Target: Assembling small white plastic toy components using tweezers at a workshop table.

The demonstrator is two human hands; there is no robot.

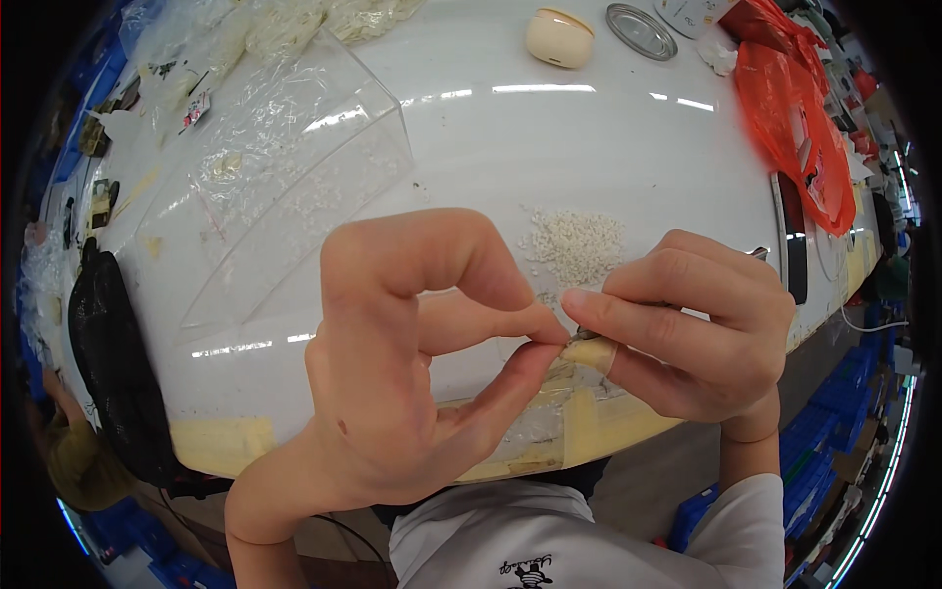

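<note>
My left hand [383,334] is closed, its thumb and a fingertip pinched together just in front of the white heap. Whatever lies in that pinch is too small to name. My right hand [702,324] is closed too, round a thin dark metal tool [583,335] whose tip meets the left fingertips. A shiny metal end [758,253] shows behind the right knuckles, perhaps of the same tool. Yellowish tape [594,353] wraps my right thumb tip. Just beyond the hands lies a heap of tiny white pieces [577,245] on the white table [471,147].
A clear plastic sheet or tray [392,147] lies at left, with plastic bags [265,34] behind it. At the back stand a cream case [560,37] and a round metal lid [641,31]. A red bag [795,128] and phone [793,236] are right; a black bag [113,363] is left.
</note>
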